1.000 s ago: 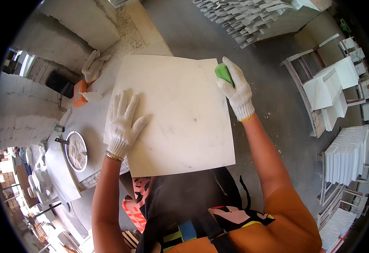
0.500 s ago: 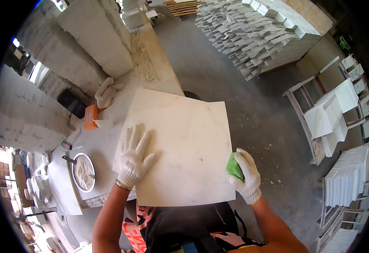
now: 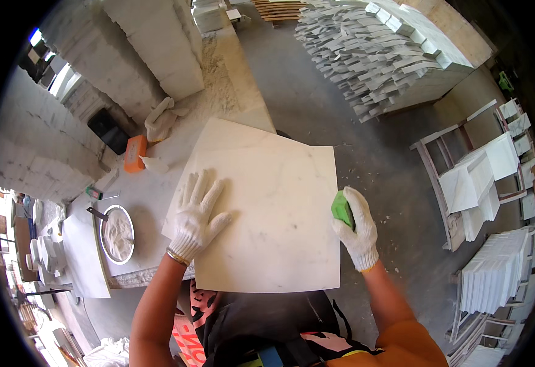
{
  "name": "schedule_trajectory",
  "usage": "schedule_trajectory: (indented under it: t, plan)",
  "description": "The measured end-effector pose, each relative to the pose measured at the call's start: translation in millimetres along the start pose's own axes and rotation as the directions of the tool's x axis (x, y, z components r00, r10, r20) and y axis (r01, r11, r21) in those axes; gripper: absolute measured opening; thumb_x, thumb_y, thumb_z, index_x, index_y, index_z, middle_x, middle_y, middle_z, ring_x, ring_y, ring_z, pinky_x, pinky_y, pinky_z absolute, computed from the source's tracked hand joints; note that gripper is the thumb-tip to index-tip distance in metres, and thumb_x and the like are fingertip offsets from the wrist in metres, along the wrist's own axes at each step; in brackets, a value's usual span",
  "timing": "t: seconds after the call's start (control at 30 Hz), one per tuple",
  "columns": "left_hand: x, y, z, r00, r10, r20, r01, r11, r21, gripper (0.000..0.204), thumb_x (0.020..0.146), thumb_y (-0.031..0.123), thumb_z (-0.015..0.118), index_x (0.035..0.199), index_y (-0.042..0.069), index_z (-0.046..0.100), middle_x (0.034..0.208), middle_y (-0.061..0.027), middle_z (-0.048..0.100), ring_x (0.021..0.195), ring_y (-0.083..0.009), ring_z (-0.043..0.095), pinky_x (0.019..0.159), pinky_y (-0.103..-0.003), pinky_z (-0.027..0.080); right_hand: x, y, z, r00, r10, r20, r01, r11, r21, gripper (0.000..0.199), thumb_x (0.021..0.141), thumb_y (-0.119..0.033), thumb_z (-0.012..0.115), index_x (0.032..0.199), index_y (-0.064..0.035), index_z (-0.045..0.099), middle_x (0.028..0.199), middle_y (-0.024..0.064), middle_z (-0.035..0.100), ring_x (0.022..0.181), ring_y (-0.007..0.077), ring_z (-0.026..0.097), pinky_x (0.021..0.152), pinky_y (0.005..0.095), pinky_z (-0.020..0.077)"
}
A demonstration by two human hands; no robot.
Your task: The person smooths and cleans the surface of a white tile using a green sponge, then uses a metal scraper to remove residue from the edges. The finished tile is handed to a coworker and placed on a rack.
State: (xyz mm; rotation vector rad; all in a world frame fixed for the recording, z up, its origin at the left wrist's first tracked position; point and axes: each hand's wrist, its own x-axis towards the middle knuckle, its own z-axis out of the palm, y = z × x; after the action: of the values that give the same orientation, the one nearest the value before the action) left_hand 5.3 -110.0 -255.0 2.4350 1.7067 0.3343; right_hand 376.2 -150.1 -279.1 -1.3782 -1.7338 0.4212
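A square white marble slab (image 3: 273, 214) with faint grey veining lies flat in front of me, on top of another pale slab (image 3: 225, 134) whose corner shows past its far left edge. My left hand (image 3: 197, 214), in a white knit glove, rests on the slab's left part with its fingers spread. At the right edge, my gloved right hand (image 3: 359, 229) is closed round a green block (image 3: 342, 209), held against or very near that edge. The block's exact kind cannot be made out.
On the workbench (image 3: 151, 214) at left are a metal bowl (image 3: 134, 235) of white paste, an orange box (image 3: 135, 153), a black phone (image 3: 108, 131) and a crumpled glove (image 3: 159, 119). Large stone slabs (image 3: 139, 49) lean behind. Right: stacked stone strips (image 3: 365, 61) and a rack (image 3: 432, 177) with white tiles.
My right hand and the green block have moved a little farther away along the slab's right edge. My left hand stays flat on the slab. The whole view has shifted slightly.
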Motion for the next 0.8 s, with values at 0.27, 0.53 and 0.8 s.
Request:
schedule_trajectory:
  t: [0.27, 0.53, 0.8]
  plan:
    - [0, 6, -7, 0.999, 0.026, -0.034, -0.023, 0.996, 0.087, 0.071, 0.086, 0.048, 0.065, 0.147, 0.014, 0.050, 0.157, -0.0187, 0.038, 0.146, -0.0426, 0.030, 0.119, -0.051, 0.027, -24, -26, -3, 0.997, 0.014, -0.071, -0.009, 0.997, 0.072, 0.057, 0.076, -0.014, 0.074, 0.130, -0.0022, 0.062, 0.131, 0.0208, 0.061, 0.118, 0.0340, 0.062, 0.102, 0.0382, 0.0477]
    - [10, 5, -5, 0.998, 0.051, -0.039, -0.047, 0.994, 0.095, 0.069, 0.090, 0.049, 0.062, 0.148, 0.014, 0.048, 0.158, -0.0168, 0.036, 0.147, -0.0422, 0.029, 0.120, -0.049, 0.025, 141, 37, 35, 0.974, 0.211, -0.077, -0.191, 0.960, 0.206, 0.060, 0.085, -0.019, 0.075, 0.141, -0.0079, 0.055, 0.136, 0.0109, 0.058, 0.124, 0.0227, 0.056, 0.105, 0.0320, 0.0435]
    - [2, 3, -2, 1.000, 0.024, 0.007, -0.025, 0.994, 0.111, 0.070, 0.090, 0.046, 0.062, 0.150, 0.014, 0.045, 0.160, -0.0174, 0.032, 0.149, -0.0413, 0.024, 0.121, -0.049, 0.023, -74, -41, -27, 0.995, 0.065, 0.069, -0.070, 0.995, 0.077, 0.064, 0.074, -0.009, 0.076, 0.134, 0.0000, 0.057, 0.138, 0.0223, 0.055, 0.123, 0.0328, 0.059, 0.102, 0.0374, 0.0481]
